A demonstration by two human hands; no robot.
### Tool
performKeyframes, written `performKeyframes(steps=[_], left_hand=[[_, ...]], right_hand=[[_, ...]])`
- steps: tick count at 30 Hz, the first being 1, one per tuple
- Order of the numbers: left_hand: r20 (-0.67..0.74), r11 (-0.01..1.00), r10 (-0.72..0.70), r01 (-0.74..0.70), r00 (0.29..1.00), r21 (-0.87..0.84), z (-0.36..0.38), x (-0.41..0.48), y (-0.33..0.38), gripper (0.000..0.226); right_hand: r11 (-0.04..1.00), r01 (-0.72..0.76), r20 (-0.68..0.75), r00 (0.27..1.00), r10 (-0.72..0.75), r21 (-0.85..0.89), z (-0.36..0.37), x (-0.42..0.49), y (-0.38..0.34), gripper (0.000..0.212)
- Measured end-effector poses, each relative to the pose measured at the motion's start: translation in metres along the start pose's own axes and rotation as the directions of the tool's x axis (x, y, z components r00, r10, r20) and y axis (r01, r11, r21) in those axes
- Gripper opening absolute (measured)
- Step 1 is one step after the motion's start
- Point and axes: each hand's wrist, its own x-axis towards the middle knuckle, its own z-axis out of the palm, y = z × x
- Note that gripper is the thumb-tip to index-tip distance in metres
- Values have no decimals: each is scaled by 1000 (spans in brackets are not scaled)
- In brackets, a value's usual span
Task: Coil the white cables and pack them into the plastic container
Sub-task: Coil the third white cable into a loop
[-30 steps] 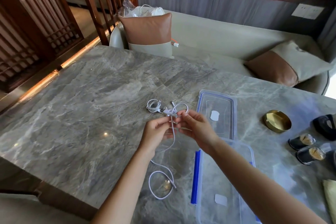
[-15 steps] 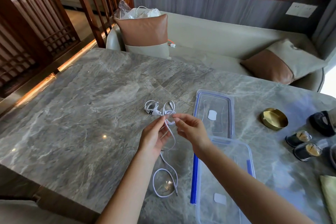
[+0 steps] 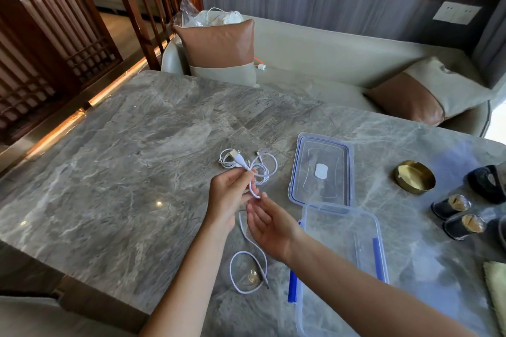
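Marble table [image 3: 109, 172]; one container [image 3: 339, 208], one lid [image 3: 321, 150], white cables [image 3: 263, 172]

A lounge: marble table [image 3: 137, 172], cushioned sofa [image 3: 328, 57], wooden screens [image 3: 68, 22]

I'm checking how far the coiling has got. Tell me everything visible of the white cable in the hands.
The white cable is thin, with a braided-looking sheath. The left hand pinches it above the marble table; beyond the fingers it bunches in several loose loops, with a white USB plug sticking out. Below the grip it passes the open right hand, touching or not I cannot tell, then lies on the table in one open loop ending in a small connector.
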Motion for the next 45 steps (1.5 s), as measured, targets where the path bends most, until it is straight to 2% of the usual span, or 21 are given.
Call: performKeyframes(steps=[2, 3, 5, 8, 11, 14, 16, 17, 21, 25, 27, 29, 32, 34, 36, 37, 41, 45], left_hand=[[-13, 997, 28, -27, 1000, 68, -5, -1, 1, 18], [-31, 994, 44, -40, 999, 102, -9, -1, 1, 21], [-65, 979, 91, -78, 994, 187, -18, 1, 1, 22], [-31, 922, 139, -117, 990, 369, -31, 1, 1, 23], [42, 885, 82, -92, 996, 457, -42, -1, 2, 25], [110, 836, -4, -57, 994, 546, -53, -1, 6, 16], [168, 807, -70, -43, 983, 589, -54, -1, 8, 13], [196, 802, -100, -37, 976, 597, -53, -2, 9, 14], [224, 805, -122, -35, 967, 592, -55, -8, 10, 26], [298, 875, -137, -26, 945, 483, -63, -11, 10, 10], [390, 918, -172, 3, 905, 397, -67, -11, 13, 21], [422, 953, -171, 41, 890, 300, -69, -9, 17, 30], [441, 937, -44, -117, 896, 330, -62, -7, 19, 33], [576, 915, -56, -189, 816, 357, -48, -8, 18, 42], [664, 922, -142, -146, 734, 358, -37, -9, 14, 41], [669, 925, -166, -121, 725, 361, -34, -9, 12, 38], [552, 905, -114, -143, 826, 400, -45, -6, 1, 17], [446, 901, -139, -74, 884, 428, -55, -4, -9, 14]], right_hand=[[988, 69, -31, 997, -65, 141, 2, -4, 1, 7], [984, 111, -32, 994, -107, 141, 2, -7, 2, 6], [972, 231, -14, 973, -231, 44, 1, -11, 4, 5], [891, 429, 39, 903, -428, -150, 0, -17, 7, 15], [772, 502, 113, 858, -501, -389, -1, -16, 5, 18], [560, 541, 211, 811, -546, -628, -6, -18, 1, 17], [416, 564, 267, 767, -584, -713, -12, -17, -2, 18], [387, 569, 284, 759, -585, -725, -14, -16, -4, 16], [384, 556, 370, 807, -460, -737, -11, -15, -12, 15], [446, 539, 429, 841, -329, -715, -9, -21, -25, 15], [476, 520, 449, 854, -264, -709, -11, -27, -36, 16], [488, 489, 473, 865, -165, -723, -12, -33, -46, 19], [428, 449, 500, 866, 8, -784, -9, -41, -53, 18], [378, 441, 504, 860, 82, -814, -5, -46, -56, 11], [356, 434, 498, 860, 110, -827, -3, -47, -57, 13], [356, 427, 492, 863, 112, -831, -2, -47, -58, 15], [373, 375, 449, 883, 135, -849, -2, -45, -62, 22], [357, 363, 410, 910, 64, -861, -8, -44, -73, 25]])
